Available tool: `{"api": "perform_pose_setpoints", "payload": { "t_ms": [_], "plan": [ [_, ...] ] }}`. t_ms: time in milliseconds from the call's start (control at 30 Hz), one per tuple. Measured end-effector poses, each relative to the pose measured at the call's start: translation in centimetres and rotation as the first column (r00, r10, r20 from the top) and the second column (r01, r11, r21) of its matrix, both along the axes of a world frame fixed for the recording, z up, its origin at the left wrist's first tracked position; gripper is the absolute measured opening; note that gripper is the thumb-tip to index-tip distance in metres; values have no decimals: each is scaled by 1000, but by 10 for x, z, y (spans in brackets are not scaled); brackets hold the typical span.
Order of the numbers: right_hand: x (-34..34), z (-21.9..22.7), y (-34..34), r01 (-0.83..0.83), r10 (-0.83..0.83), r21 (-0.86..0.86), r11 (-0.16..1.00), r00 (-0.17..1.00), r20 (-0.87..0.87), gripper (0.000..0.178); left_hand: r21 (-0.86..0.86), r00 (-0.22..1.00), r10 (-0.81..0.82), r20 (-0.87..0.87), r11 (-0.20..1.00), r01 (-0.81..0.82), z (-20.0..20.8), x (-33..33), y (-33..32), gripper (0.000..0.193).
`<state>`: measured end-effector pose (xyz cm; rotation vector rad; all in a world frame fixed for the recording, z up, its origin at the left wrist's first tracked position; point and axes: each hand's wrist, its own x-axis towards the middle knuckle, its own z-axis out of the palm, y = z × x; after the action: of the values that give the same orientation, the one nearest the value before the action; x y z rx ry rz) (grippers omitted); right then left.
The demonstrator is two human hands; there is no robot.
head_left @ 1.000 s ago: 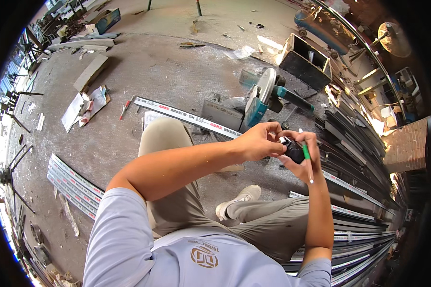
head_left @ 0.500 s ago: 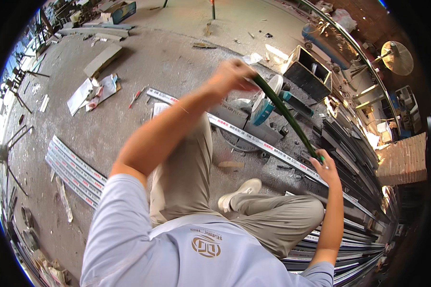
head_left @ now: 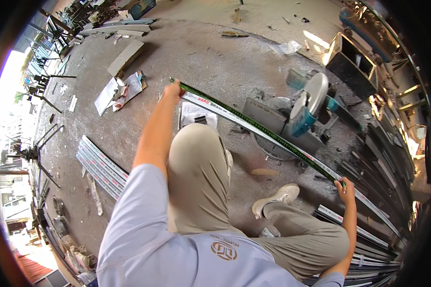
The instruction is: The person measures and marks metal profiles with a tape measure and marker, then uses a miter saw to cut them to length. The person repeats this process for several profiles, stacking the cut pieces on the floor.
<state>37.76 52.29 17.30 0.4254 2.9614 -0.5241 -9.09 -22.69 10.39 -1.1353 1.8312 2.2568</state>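
A green measuring tape (head_left: 256, 125) stretches straight between my hands, along a long metal profile with a printed white film (head_left: 368, 203). My left hand (head_left: 174, 91) is closed on the tape's far end, by the profile's left end. At the right, my right hand (head_left: 345, 189) grips the tape's other end; a little green shows between its fingers, and I cannot make out the case. The profile runs across the front of a miter saw (head_left: 307, 107) with a round blade guard and teal body, and on past my right hand.
Several film-covered profiles (head_left: 100, 165) lie at the left, and more dark ones (head_left: 385, 158) are stacked at the right. Papers (head_left: 119, 93) and a board (head_left: 125, 58) lie on the littered floor. A black open box (head_left: 350, 64) stands behind the saw. A wood scrap (head_left: 265, 172) is near my shoe.
The tape was raised and bowed in the air; now it lies taut along the profile. My left hand has come down leftward to the profile's end. The whole view has shifted.
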Motion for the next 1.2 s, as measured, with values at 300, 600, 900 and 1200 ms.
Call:
{"api": "perform_pose_setpoints", "payload": {
  "t_ms": [300,600,900,1200],
  "plan": [
    [-48,-74,-26,-68,74,154,986,996,-38,31,-131,903,-324,283,919,371,-110,58,69,48],
    [-83,-79,-33,-91,112,156,984,985,-134,29,-261,864,-377,335,844,469,-102,63,54,60],
    [-61,-92,-43,127,-125,87,988,992,-26,41,-954,566,-788,240,-83,289,-48,77,137,95],
    [-79,-93,-48,99,-98,124,987,995,-11,46,-924,-82,-925,371,-377,73,-49,107,196,68]
  ]
}}
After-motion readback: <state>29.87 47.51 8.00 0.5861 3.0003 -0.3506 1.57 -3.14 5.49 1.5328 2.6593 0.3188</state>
